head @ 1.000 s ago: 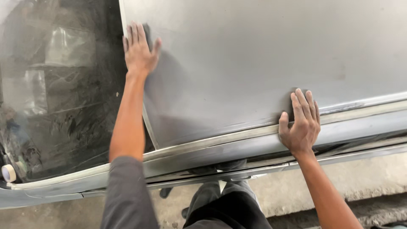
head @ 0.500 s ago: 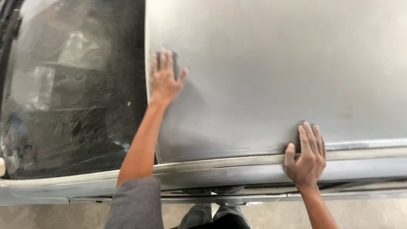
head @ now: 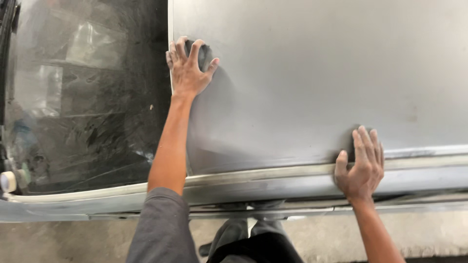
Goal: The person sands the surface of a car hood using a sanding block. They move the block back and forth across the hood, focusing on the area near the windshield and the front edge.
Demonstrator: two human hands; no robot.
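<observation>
The grey car roof panel (head: 312,78) fills most of the view, matte and dull, and it is cut off at the top and at the right edge. Its near border runs into a paler roof rail (head: 273,175) which goes from left to right across the whole picture. On the left lies the dark windscreen (head: 87,97), dusty, with reflections in it, so what is behind the glass is hard to make out. A black strip at the far left edge is only partly in view. Below the car a strip of concrete floor (head: 429,234) shows, and the person's dark trousers (head: 253,243) are partly hidden under the rail.

The left hand (head: 187,70) lies flat on the roof panel, just beside the edge of the windscreen, fingers spread. Under the fingertips a dark sanding pad (head: 204,50) shows only a small part; the hand covers the rest, pressing on it and not closed around it. The grey sleeve (head: 161,229) is cut off at the bottom.

The right hand (head: 361,165) rests on the near edge of the panel, touching the rail, fingers open and close together, holding nothing.

A small roll of masking tape (head: 7,181) sits at the left edge, half out of view.
</observation>
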